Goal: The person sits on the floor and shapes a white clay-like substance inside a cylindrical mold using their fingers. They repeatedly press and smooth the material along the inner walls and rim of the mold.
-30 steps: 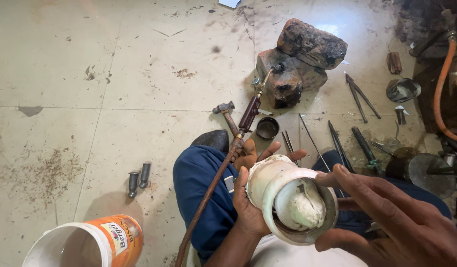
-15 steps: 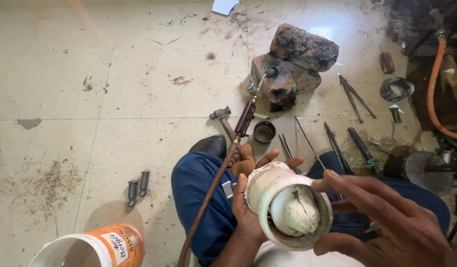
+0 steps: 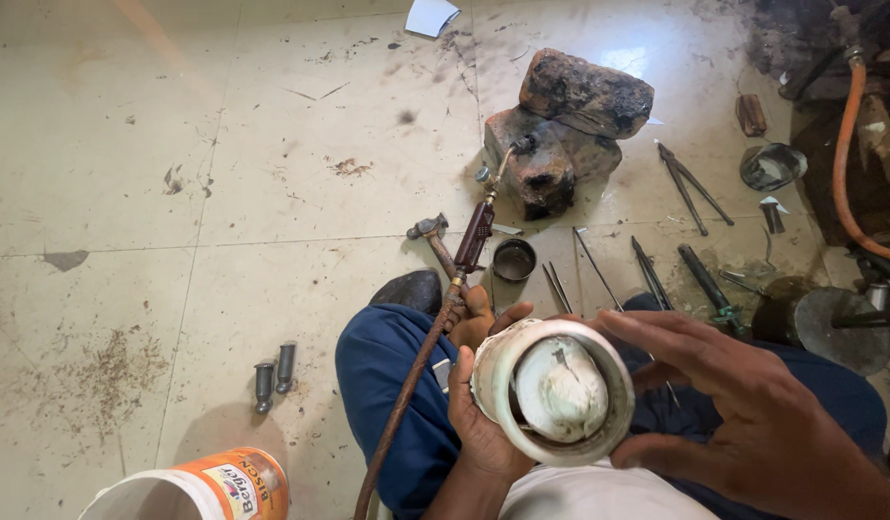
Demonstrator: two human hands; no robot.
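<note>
1. A pale tiled floor (image 3: 223,193) is seen, stained and scattered with debris, with a person seated on it in blue trousers (image 3: 387,385).
2. Two charred blocks (image 3: 565,125) are stacked on the floor ahead, with a torch nozzle (image 3: 508,164) pointed at them; its hose (image 3: 406,395) is run back across the left leg.
3. A white-and-orange bucket (image 3: 204,486) is seen at the lower left edge.
4. A white cup-shaped vessel (image 3: 551,390), with a pale lump (image 3: 561,385) inside, is held over the lap.
5. The vessel is gripped from beneath by the left hand (image 3: 479,414), fingers curled round its wall.
6. The vessel's right rim is touched by the right hand (image 3: 753,414), its fingers spread wide.
7. A hammer (image 3: 433,239), a small dark cup (image 3: 513,259) and thin metal tools (image 3: 647,270) are laid just beyond the knees.
8. Two small dark cylinders (image 3: 274,374) are lying left of the leg.
</note>
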